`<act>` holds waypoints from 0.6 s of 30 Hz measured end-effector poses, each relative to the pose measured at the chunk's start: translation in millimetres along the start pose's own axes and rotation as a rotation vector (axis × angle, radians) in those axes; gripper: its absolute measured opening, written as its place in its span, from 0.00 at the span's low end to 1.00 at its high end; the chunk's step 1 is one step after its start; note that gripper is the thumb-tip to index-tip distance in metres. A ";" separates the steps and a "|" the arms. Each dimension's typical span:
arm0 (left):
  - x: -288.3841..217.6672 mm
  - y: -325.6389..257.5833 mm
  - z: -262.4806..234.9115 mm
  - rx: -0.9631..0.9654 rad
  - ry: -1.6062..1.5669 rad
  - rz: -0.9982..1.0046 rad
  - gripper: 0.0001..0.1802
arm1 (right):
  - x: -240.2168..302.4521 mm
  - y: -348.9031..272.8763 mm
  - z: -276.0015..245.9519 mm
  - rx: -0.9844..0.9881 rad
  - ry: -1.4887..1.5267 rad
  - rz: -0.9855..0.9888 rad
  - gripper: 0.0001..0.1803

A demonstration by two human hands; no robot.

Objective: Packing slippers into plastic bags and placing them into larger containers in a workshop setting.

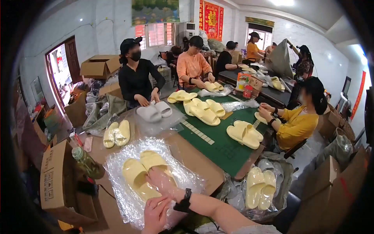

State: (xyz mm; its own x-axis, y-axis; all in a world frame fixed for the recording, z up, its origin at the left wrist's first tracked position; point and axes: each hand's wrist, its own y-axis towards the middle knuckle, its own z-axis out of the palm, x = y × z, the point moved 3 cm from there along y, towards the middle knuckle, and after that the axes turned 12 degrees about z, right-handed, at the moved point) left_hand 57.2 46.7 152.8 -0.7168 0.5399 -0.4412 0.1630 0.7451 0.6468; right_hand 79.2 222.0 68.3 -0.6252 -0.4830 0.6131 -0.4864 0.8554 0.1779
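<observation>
A pair of pale yellow slippers point(137, 174) lies on a stack of clear plastic bags point(120, 204) on the brown table before me. My right hand point(161, 181), with a dark band at its wrist, reaches over the pair. Its fingers close on the slippers' inner edges, with the fingertips partly hidden. Just below, over the near edge of the bags, my left hand point(156, 215) has its fingers pinched together by the right wrist. What lies between those fingertips is too small to tell. A bagged pair of yellow slippers point(117, 133) sits farther off.
An open cardboard box point(58, 183) and a green bottle point(86, 162) stand at the left. Several yellow slippers point(204, 113) lie on the green mat point(191, 134). A co-worker in black handles white slippers point(154, 112) across the table. A sack of bagged slippers point(261, 189) is at the right.
</observation>
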 end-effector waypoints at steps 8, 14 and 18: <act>25.7 -23.7 -17.4 0.010 0.007 -0.061 0.15 | -9.5 -0.2 19.0 -0.066 0.041 -0.111 0.26; 59.4 -39.3 -26.6 -0.045 0.002 -0.155 0.27 | -33.3 -78.0 -26.6 -0.140 -0.019 -0.285 0.38; 85.9 -50.5 -31.7 -0.102 0.180 -0.196 0.27 | -35.1 -122.3 -85.8 0.503 0.232 -0.135 0.27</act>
State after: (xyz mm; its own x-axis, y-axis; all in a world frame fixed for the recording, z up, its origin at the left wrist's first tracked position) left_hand -34.1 43.0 102.0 -0.8383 0.3045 -0.4523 -0.0530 0.7801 0.6234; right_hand 213.0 150.4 91.1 -0.4147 -0.4792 0.7736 -0.8190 0.5671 -0.0878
